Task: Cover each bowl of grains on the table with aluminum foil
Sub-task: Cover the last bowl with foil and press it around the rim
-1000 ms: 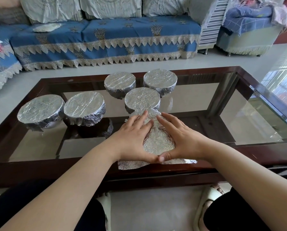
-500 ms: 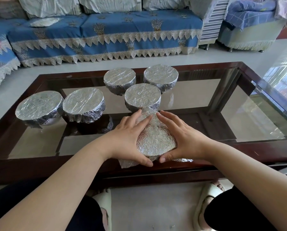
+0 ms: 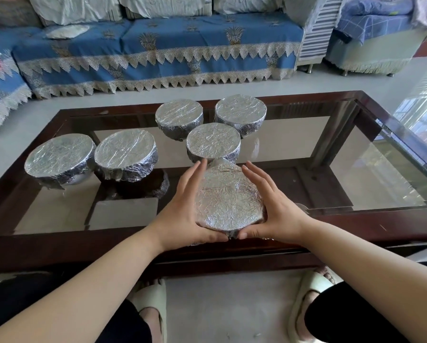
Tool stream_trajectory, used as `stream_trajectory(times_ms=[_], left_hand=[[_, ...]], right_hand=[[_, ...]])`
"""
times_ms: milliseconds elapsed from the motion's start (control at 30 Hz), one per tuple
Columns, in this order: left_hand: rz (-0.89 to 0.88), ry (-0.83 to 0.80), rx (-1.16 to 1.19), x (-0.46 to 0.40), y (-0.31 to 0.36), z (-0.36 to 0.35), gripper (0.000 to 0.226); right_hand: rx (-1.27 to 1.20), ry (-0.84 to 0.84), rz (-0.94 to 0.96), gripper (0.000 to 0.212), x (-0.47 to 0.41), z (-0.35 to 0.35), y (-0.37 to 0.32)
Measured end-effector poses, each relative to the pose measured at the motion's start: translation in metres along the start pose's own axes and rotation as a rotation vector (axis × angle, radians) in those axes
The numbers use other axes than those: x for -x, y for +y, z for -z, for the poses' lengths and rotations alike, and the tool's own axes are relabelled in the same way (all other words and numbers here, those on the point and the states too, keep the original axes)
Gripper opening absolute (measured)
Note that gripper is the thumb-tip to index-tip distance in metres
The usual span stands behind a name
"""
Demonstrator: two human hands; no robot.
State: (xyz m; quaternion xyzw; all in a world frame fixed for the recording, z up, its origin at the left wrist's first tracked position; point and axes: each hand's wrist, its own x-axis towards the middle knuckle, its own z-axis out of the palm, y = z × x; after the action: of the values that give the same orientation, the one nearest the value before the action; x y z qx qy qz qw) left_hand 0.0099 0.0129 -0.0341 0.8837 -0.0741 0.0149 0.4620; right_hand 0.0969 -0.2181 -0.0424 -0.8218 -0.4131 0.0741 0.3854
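Note:
A sheet of aluminum foil lies over the nearest bowl, at the front edge of the glass table. My left hand cups the bowl's left side and my right hand cups its right side, pressing the foil down around the rim. The thumbs almost meet at the near side. The bowl itself and its grains are hidden under the foil. Several more bowls stand behind, each wrapped in foil: one at the far left, one beside it, one in the middle and two at the back.
The table has a dark wooden frame and a lower shelf seen through the glass. A blue sofa runs along the back and an armchair stands at the back right. My feet in pale slippers rest under the table's near edge.
Both hands have slid from the top of the foil out and down to the bowl's sides. The loose foil skirt at the front is now tucked in against the bowl.

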Motion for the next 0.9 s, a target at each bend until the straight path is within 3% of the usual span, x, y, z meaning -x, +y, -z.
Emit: stream_trajectory(times_ms=[167,367,633,900], left_hand=[[0.064,0.074,0.274,0.010,-0.011,-0.016,0.136],[0.074,0.077,0.230,0.012,-0.018,-0.017,0.133],[0.058,0.099,0.215,0.017,-0.020,-0.013,0.131],[0.097,-0.042,0.159,0.020,-0.024,0.011,0.139]], right_hand=[[-0.111,0.126,0.037,0.115,0.005,-0.015,0.010],[-0.116,0.205,0.052,0.113,0.000,-0.027,0.013],[-0.032,0.125,0.036,0.110,0.005,-0.023,0.011],[-0.042,0.114,-0.015,0.117,0.006,-0.030,0.001]])
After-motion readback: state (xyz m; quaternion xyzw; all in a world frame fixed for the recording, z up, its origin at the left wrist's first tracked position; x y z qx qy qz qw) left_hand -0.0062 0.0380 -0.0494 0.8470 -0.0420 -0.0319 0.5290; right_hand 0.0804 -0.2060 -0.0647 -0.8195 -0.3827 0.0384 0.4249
